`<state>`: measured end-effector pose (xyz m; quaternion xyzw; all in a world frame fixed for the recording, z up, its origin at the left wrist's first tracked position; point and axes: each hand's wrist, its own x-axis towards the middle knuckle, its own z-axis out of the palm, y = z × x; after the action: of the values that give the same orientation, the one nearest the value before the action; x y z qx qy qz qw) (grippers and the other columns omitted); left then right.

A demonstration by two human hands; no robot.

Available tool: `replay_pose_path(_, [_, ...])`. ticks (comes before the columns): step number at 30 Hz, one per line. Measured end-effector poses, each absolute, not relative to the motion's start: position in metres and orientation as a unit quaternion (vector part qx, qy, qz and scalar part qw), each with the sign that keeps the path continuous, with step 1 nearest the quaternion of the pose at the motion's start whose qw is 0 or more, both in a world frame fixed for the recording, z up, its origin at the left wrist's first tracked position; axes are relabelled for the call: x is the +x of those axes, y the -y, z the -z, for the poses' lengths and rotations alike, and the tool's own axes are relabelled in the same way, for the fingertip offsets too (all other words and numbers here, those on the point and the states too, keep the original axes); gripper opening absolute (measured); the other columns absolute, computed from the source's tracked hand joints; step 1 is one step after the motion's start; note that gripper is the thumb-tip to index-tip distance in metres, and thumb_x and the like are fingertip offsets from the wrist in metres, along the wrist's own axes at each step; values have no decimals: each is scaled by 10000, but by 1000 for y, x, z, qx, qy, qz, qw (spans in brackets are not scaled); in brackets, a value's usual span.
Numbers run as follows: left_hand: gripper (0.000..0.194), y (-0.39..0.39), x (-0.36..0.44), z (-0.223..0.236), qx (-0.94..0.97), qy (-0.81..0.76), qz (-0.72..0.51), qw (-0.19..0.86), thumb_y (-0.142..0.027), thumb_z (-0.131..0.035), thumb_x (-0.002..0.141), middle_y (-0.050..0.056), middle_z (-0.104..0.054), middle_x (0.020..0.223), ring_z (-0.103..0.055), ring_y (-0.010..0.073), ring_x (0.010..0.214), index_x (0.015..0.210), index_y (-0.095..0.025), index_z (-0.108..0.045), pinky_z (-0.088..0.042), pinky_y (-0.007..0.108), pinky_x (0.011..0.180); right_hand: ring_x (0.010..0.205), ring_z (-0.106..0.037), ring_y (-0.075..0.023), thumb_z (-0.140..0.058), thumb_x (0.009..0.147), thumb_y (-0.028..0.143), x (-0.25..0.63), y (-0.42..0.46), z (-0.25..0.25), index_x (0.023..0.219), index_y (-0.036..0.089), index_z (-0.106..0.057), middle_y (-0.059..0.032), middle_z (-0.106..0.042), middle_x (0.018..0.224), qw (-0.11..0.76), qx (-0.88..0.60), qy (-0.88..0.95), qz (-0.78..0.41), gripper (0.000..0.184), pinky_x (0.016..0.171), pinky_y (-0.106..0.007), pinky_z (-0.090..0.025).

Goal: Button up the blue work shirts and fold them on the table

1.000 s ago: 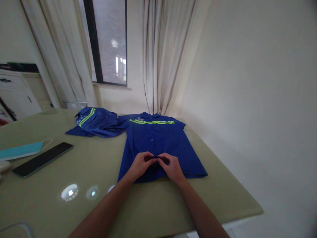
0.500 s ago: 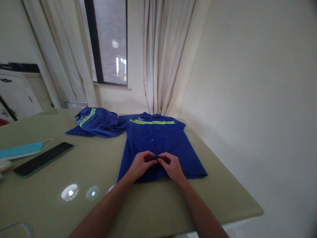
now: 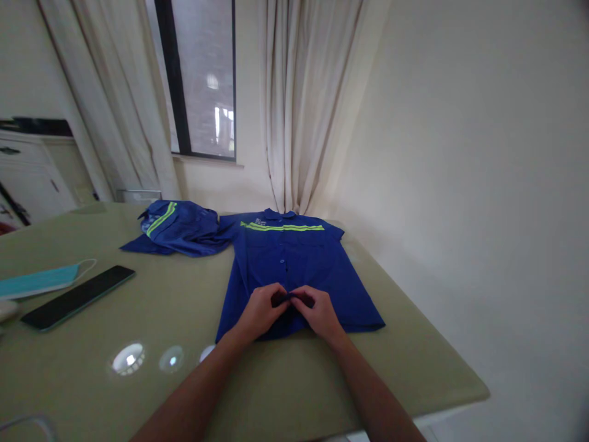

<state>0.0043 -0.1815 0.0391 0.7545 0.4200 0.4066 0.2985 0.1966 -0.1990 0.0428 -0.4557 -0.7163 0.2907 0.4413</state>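
Observation:
A blue short-sleeved work shirt (image 3: 304, 261) with a yellow-green reflective stripe across the chest lies front up, its collar toward the wall. Low on its front placket, my left hand (image 3: 262, 310) pinches the cloth between thumb and fingers. Right beside it, my right hand (image 3: 318, 309) pinches the same edge, the fingertips of both hands almost meeting. The bit of cloth between them is slightly raised. Whether a button sits there is hidden by my fingers. Some buttons show higher up the placket.
Another blue garment (image 3: 184, 227) with a reflective stripe lies bunched left of the shirt. On the table (image 3: 156, 294) at left are a black phone-like slab (image 3: 78, 298) and a light blue face mask (image 3: 39, 281). A wall (image 3: 460, 215) borders the right side.
My hands stay at the same spot on the placket, with only a small shift of the fingers. The view has moved very slightly; the shirt lies as before.

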Motion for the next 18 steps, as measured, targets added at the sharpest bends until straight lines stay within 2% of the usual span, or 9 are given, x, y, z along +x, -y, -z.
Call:
replay_pose_path(3, [156,179,3,-39,744,-423,-404,323,-351,-717,824,-6,-709,733,-623,165,698,793,-198,-705,-434,257,649,796,-708,-199,-679,884,307,197,199,-41,974,218,-764,-32,-772,881,443,-461,711,-292,153,754,-300,-539])
replay_pose_path(7, [214,173,-1,-38,709,-407,-401,413,-379,-746,781,-14,-699,680,-622,159,674,716,-182,-693,-448,257,638,771,-696,-193,-687,878,319,196,199,-41,961,219,-760,-28,-765,861,449,-467,708,-281,149,730,-293,-532])
replay_pose_path(12, [209,167,-7,-38,683,-373,-386,496,-372,-739,781,18,-764,812,-683,184,783,851,-174,-739,-520,298,746,737,-669,-182,-700,869,339,195,197,-43,923,216,-755,-19,-746,808,461,-470,695,-289,145,697,-281,-514])
replay_pose_path(18, [254,165,-9,-35,676,-337,-415,507,-308,-751,766,31,-764,921,-708,197,893,977,-183,-687,-550,328,825,745,-671,-177,-726,839,361,195,195,-43,907,208,-756,-22,-743,814,478,-453,667,-347,171,703,-280,-519])
